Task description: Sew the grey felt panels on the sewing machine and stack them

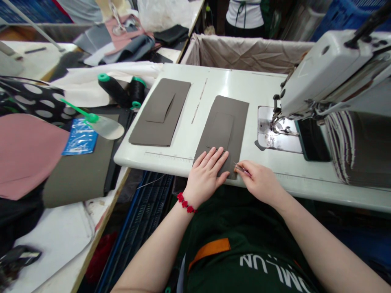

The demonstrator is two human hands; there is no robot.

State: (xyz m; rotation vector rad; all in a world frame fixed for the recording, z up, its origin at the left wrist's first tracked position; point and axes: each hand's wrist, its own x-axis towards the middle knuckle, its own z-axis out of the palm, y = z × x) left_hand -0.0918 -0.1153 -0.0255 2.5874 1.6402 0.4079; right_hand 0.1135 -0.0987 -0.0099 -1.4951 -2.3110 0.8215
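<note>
My left hand (207,175) lies flat with fingers spread on the lower part of a grey-brown fabric panel (224,126), which has a smaller rectangular patch on it. At that panel's lower right edge, my right hand (259,179) is closed round small pointed thread snips (242,169); their handles are mostly hidden by the fingers. Further left on the white sewing table (195,101) rests a second grey-brown panel (161,112), its patch standing slightly open along one side. The sewing machine (330,73) stands to the right, its needle area over a metal plate (279,140).
Folded grey-brown pieces (363,142) are stacked at the right, beside a dark phone-like slab (313,140). Black thread cones (136,91) and a green-spouted bottle (105,125) are on the left bench. A fabric-lined bin (238,51) borders the table's far edge; another person (244,16) stands behind.
</note>
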